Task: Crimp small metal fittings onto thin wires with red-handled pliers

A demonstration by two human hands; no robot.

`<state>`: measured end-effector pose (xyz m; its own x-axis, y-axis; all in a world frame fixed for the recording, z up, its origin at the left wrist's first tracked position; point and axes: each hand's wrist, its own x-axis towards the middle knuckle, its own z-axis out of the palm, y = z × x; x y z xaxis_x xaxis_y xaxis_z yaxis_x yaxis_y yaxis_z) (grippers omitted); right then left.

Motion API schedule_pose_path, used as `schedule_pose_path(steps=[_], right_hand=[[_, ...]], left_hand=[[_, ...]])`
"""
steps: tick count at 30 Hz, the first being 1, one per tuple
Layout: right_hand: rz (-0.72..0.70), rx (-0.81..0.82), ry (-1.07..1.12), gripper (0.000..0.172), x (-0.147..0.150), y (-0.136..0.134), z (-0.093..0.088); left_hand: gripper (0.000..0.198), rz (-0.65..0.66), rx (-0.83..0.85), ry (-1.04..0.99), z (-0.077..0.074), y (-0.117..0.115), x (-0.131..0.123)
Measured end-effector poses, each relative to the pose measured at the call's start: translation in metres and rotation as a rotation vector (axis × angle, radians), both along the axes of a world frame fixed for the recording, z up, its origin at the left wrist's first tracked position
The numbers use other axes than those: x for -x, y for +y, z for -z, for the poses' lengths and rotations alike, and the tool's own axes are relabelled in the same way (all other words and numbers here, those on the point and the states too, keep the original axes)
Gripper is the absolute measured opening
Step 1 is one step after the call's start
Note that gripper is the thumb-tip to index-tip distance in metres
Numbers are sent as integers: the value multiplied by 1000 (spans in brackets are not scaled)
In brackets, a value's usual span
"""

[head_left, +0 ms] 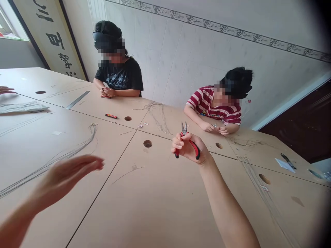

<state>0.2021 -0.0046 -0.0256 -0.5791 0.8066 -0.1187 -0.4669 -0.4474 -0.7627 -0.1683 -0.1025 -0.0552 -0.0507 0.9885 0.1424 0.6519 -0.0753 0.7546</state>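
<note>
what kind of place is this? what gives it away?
Likely a handcraft workroom: a large joined tabletop with a bundle of thin wire-like strands, red-and-black pliers in the right hand, and others seated across, a person in black and one in stripes.

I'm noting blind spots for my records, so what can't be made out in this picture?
All in the head view:
Left hand: blurred, so whether its fingertips pinch anything is unclear.
Pliers: handles partly covered by the right hand.
Another person's hand: cut off by the left edge.
Tiny pieces at the wire bundle's far end: too small to identify.
</note>
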Motion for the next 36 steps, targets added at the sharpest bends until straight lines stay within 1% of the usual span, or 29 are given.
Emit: schedule_pose_path(steps=[1,2,3,5,7,9,10,11,13,16,22,29,33,36], right_hand=[[-14,-5,-8,10,2,-4,-2],[-25,-12,-16,10,4,-8,-4],[-33,-19,-22,10,5,-11,-6],[-44,-36,-34,11,7,-17,-9],[-47,-53,-42,12,7,-21,-12],[-43,-65,-48,12,6,-23,-14],[-41,-69,-52,12,5,-23,-14],[-39,-73,-56,13,3,-23,-14],[-34,-77,-62,13,0,-21,-14],[-29,-76,-66,13,-2,-19,-11],[-31,-77,-82,13,-2,-22,-10],[-39,-79,-117,14,-7,-28,-8],[-26,-76,-130,13,-12,-30,-4],[-6,-69,-132,11,-16,-29,-1]], left_hand=[[31,154,29,-69,-8,17,-21],[32,265,2,-131,-16,34,-44],[32,367,-12,-181,-22,49,-67],[35,545,33,-228,-29,71,-108],[37,706,105,-276,-27,82,-137],[34,836,193,-359,-20,85,-155],[32,864,237,-410,-17,84,-160],[29,864,279,-461,-13,84,-163],[24,817,334,-538,-8,84,-165],[19,774,363,-583,-5,86,-164],[16,762,419,-666,-4,88,-160],[9,787,556,-867,2,90,-161],[12,753,575,-926,1,92,-163],[16,734,567,-909,-2,93,-161]])
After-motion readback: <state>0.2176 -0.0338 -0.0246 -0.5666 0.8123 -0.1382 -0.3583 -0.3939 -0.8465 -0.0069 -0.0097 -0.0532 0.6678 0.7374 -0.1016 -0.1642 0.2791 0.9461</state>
